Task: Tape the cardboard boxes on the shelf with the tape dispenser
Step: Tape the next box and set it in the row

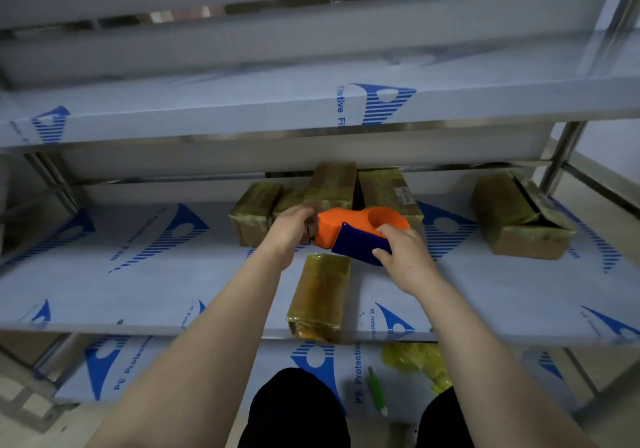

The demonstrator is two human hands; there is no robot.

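Note:
An orange and blue tape dispenser (349, 231) hangs over the middle shelf (138, 274). My right hand (401, 252) grips its blue handle. My left hand (292, 231) pinches at the dispenser's orange front end, where the tape edge is too small to make out. Just below them lies a narrow cardboard box (320, 295) wrapped in yellowish tape, reaching the shelf's front edge. Several taped boxes (332, 186) stand at the back of the shelf. Another cardboard box (516, 221) with a loose flap sits to the right.
The upper shelf (242, 108) overhangs the work area, and steel posts (562, 151) stand at the right. On the bottom shelf lie crumpled yellow tape (415, 361) and a green utility knife (376, 390). My dark-clothed knees (298, 409) are at the bottom.

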